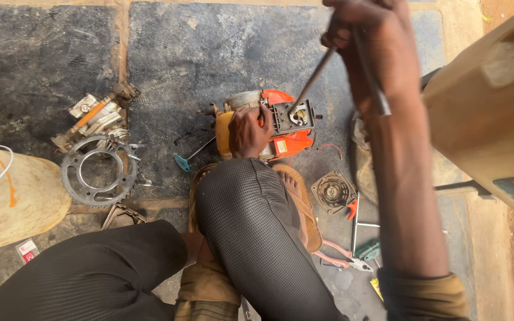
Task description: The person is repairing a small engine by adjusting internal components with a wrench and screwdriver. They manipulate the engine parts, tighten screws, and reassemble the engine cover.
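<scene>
Right up against the lens, the right hand is closed tight around a long thin screwdriver, a second slim tool hanging from the same grip and blurred past telling. Its tip reaches down to the grey plate on the near-right face of a small orange engine lying on the dark floor. The left hand is clamped over the engine's top, fingers curled down its far side, pinning it just beyond the person's knee and sandalled foot. As a judgement: the tip could slip off the fitting, since the shaft comes in at a steep slant from high up and the engine is steadied by 1 hand alone; a slip would carry the point toward the left fingers, which sit just beside it. The engine could also roll on the uneven floor if that hold loosens. Further out, a round recoil part lies to the right of the foot, with pink-handled pliers nearer. A blue T-handled wrench lies left of the engine. Well apart on the left sit a toothed sprocket, a carburettor-like metal part beyond it, and a pale jerrycan.
</scene>
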